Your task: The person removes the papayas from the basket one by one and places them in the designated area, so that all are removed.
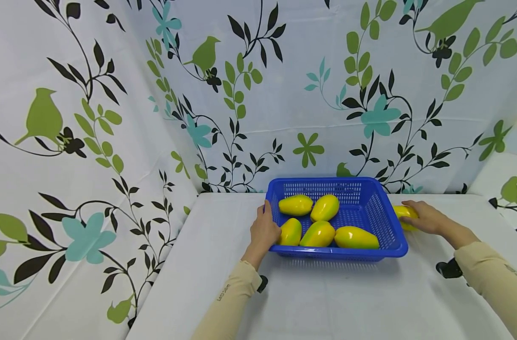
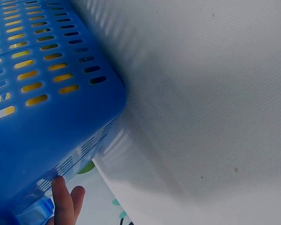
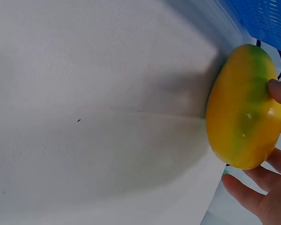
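Observation:
A blue plastic basket (image 1: pixel 351 255) with slotted walls stands near the back of the white table and holds several yellow-green mangoes (image 1: pixel 319 233). At its left end, my left hand (image 1: pixel 264 230) grips the rim; in the left wrist view, fingertips (image 2: pixel 60 187) show against the outer wall while the thumb is hidden. My right hand (image 1: pixel 426 217) is just outside the basket's right end, holding another mango (image 3: pixel 243 108). The right wrist view has the thumb on the near face of this mango and the other fingers spread around its far side.
White cloth covers the table (image 1: pixel 326 302). Behind it and on the left hangs a curtain (image 1: pixel 258 94) printed with leaves, birds and flowers. The table's back edge runs close behind the basket.

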